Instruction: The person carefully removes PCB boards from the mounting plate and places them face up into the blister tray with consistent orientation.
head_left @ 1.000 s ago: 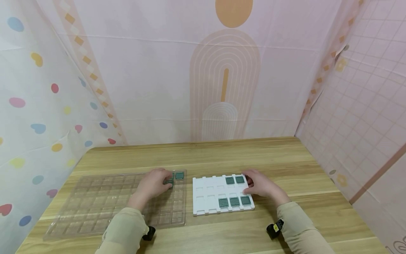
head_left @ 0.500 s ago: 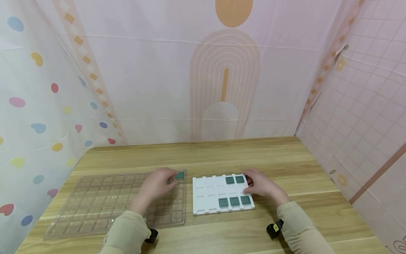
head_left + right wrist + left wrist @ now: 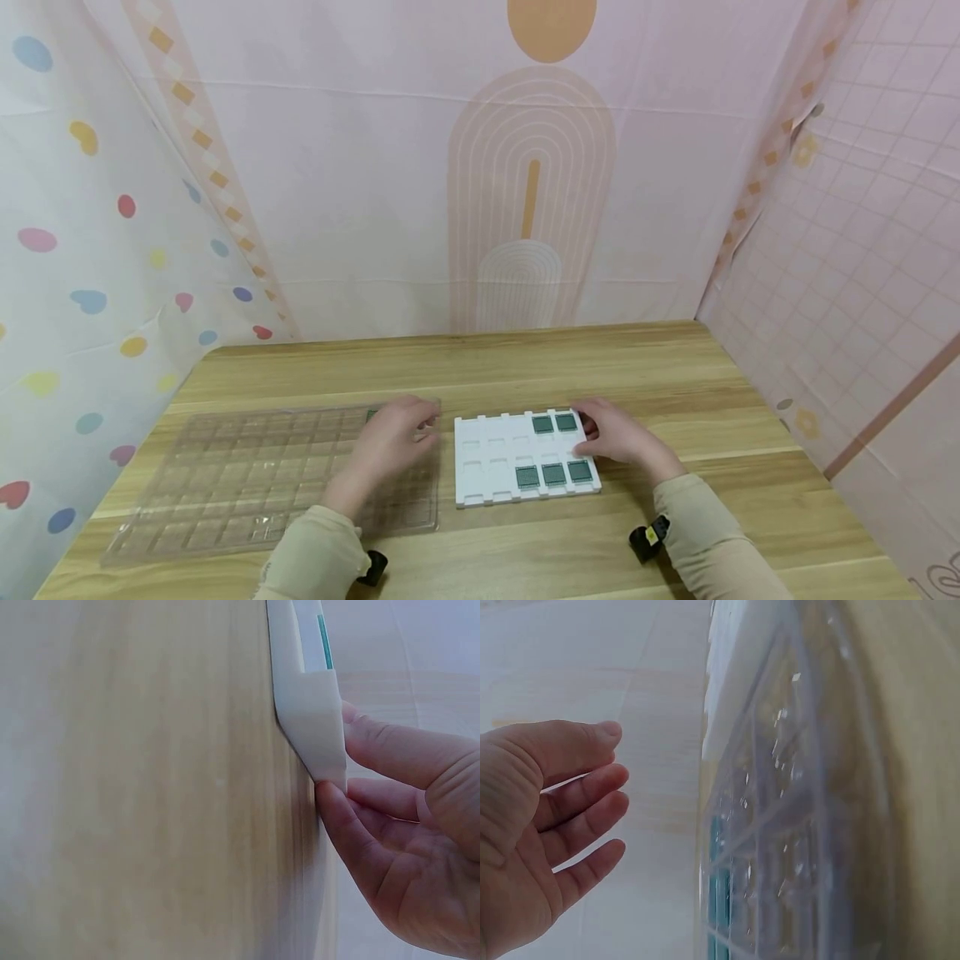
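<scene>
Wood-grain bench (image 3: pixel 517 550), patterned cloth (image 3: pixel 345 208) behind. White tray (image 3: pixel 486 451): long axis left to right, five green chips (image 3: pixel 553 474) seated, lying between left hand (image 3: pixel 393 442) and right hand (image 3: pixel 618 435). Right hand nearer, gripping its right end. Left hand off its left end, above clear tray (image 3: pixel 247 479), fingers half-curled; any hold cannot be told. Markings: none legible.

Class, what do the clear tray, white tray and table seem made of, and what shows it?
Clear tray: probably thin, glossy plastic; you can see through it and it glints.
White tray: likely moulded plastic, though dense foam is possible; it is opaque and looks matt.
Table: wood or wood-look laminate, smooth, with streaked grain; the look leaves open which.
</scene>
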A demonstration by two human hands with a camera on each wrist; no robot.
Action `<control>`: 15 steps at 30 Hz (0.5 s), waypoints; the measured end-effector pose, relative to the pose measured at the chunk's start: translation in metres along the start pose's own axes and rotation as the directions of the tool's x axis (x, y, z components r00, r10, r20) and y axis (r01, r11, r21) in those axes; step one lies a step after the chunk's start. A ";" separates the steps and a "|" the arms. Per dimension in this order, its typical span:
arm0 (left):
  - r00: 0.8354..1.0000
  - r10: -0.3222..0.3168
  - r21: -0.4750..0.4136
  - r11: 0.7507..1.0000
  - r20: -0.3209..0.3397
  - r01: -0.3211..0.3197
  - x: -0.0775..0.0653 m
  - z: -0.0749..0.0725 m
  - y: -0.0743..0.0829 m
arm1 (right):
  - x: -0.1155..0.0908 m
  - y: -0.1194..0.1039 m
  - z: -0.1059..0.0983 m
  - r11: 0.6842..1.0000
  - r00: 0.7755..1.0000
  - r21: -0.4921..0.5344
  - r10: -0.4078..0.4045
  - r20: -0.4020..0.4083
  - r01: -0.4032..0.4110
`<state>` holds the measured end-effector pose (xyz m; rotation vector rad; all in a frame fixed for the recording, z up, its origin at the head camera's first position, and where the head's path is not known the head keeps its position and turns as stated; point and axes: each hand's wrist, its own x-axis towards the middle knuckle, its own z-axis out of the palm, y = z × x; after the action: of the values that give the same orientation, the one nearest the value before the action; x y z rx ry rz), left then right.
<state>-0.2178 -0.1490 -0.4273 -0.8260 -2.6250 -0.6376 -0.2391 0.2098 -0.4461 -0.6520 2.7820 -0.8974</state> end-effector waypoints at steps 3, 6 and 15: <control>1.000 0.002 0.001 1.000 -0.013 -0.002 -0.001 0.003 0.005 | 0.000 0.000 0.000 1.000 1.000 0.000 0.000 0.000 0.000; 1.000 -0.005 -0.006 1.000 -0.012 0.005 -0.002 0.005 0.010 | 0.001 0.000 0.000 1.000 1.000 0.004 0.000 0.000 0.000; 0.997 0.068 0.043 0.997 -0.037 -0.066 -0.002 0.009 0.023 | 0.001 0.001 0.001 1.000 1.000 0.010 -0.001 0.005 0.001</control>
<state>-0.2038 -0.1286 -0.4286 -0.8769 -2.5554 -0.5729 -0.2405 0.2098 -0.4475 -0.6538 2.7713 -0.9085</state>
